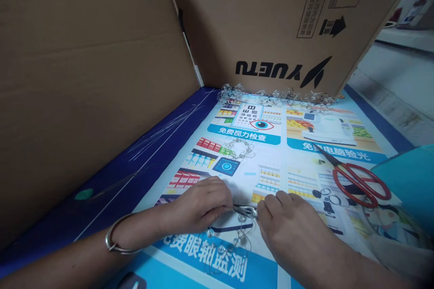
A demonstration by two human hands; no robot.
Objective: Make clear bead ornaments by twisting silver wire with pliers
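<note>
My left hand (212, 202), with a silver bangle (117, 237) on its wrist, is closed around one end of a string of clear beads on thin wire (222, 249). My right hand (280, 216) is closed at the other end. Between the fists, twisted strands (246, 210) are drawn together, and the beads hang below them over the printed sheet (267, 255). What each set of fingertips pinches is partly hidden. Beyond my hands lies a wire ring with clear beads (240, 149).
Red-handled scissors (361, 183) lie open at the right, beside a turquoise object (407, 180). Cardboard walls (264, 18) stand behind and at the left. Beaded wire pieces (278, 98) line the back wall's foot. Loose thin strands (162, 131) lie on the blue left edge.
</note>
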